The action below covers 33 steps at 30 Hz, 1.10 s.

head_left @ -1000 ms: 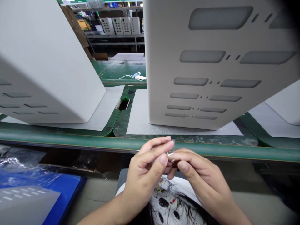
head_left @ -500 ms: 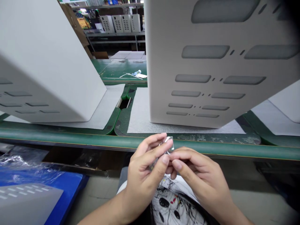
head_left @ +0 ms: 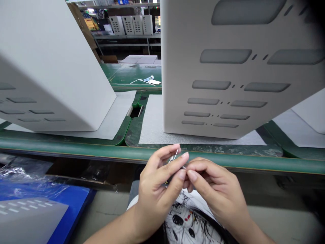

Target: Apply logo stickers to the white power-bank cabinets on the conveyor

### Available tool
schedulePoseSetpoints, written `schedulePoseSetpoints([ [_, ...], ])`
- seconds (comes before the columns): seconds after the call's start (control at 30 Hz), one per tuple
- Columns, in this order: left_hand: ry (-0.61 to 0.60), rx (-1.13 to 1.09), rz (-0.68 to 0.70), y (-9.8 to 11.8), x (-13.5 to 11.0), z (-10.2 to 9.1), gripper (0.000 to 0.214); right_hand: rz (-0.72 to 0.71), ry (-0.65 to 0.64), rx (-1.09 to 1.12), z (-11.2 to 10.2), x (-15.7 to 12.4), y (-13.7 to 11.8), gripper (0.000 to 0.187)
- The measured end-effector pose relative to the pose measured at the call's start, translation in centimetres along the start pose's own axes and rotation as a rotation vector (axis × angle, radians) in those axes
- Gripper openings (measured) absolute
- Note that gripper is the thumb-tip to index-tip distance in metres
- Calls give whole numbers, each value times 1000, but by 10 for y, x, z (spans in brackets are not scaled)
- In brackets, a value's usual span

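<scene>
My left hand is closed around a small, thin, shiny piece, perhaps clear film or a label; its kind is too small to make out. My right hand pinches at the same spot, thumb against forefinger, its tips touching those of the left. Whatever lies between the right fingertips is hidden. Both hands are in front of the conveyor's green edge. Just beyond them a tall white casing with rows of rounded slots stands on a white foam sheet.
To the left, another white casing stands on the line. A slotted white panel lies on a blue surface at lower left, near clear plastic wrap. Shelves at the back hold several white casings.
The shiny piece has turned and now shows a thin edge. My fingertips have shifted slightly, still together. The view has moved a little; the casings stay put.
</scene>
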<state>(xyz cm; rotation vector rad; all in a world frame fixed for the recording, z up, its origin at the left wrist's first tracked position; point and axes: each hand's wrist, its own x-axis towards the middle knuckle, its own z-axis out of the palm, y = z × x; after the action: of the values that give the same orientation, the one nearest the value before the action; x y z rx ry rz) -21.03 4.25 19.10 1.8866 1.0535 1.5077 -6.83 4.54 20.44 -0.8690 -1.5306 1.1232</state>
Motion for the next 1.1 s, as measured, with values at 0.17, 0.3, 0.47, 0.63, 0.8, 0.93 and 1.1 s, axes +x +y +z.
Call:
schedulePoseSetpoints([
  [0.17, -10, -9, -10, 1, 0, 0, 41, -11, 2, -49, 1, 0, -1, 14],
  [0.3, -23, -54, -62, 3, 2, -2, 38, -13, -33, -66, -1, -1, -3, 14],
  [0.47, -25, -72, -89, 3, 1, -4, 38, -16, -62, -39, -3, -2, -4, 20],
  [0.63, 10, 7, 15, 2, -1, -5, 41, 6, -32, -71, -2, -2, -6, 15],
  [0.8, 29, 128, 113, 1, -1, -6, 40, 17, -17, -64, 0, -1, -7, 10],
  [0.93, 24, 122, 116, 1, -2, -5, 39, -1, 4, -65, 2, 1, -8, 12],
  [1.1, -21, 62, 44, 0, -1, -5, 37, -1, 8, -54, 2, 1, -7, 11],
])
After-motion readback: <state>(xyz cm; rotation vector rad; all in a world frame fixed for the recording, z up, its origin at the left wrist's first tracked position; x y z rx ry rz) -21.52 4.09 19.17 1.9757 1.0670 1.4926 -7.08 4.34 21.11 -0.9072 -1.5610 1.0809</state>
